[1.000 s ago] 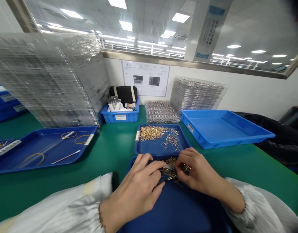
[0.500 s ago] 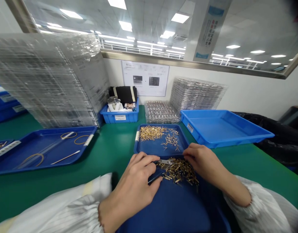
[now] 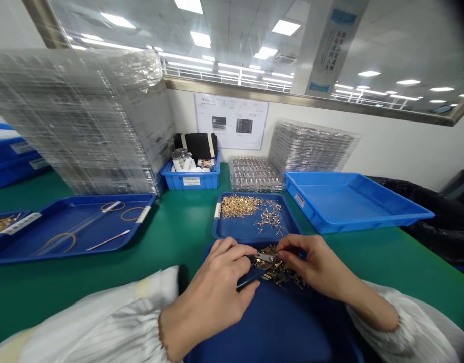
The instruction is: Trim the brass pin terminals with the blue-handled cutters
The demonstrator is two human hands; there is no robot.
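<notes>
My left hand (image 3: 218,285) is closed around the dark handles of a small pair of pliers (image 3: 265,257), whose metal jaws point right. Close to the jaw tips, my right hand (image 3: 317,262) has thumb and fingers pinched together; anything between them is too small to make out. Below both hands lies a loose pile of small brass pins (image 3: 282,279), in the upper part of a dark blue tray (image 3: 269,327). Just beyond is a second blue tray (image 3: 239,232) with a heap of golden pins (image 3: 237,205) and a looser scatter to its right.
To the left, a blue tray (image 3: 114,241) carries rubber bands and a cotton swab (image 3: 108,240). Behind it rises a tall stack of wrapped clear trays (image 3: 84,121). A blue bin (image 3: 192,180), filled clear trays (image 3: 254,174) and a large blue tray (image 3: 352,199) stand further back.
My right hand has come left and slightly down, up to the plier jaws. The view has shifted a little; my left hand still grips the pliers.
</notes>
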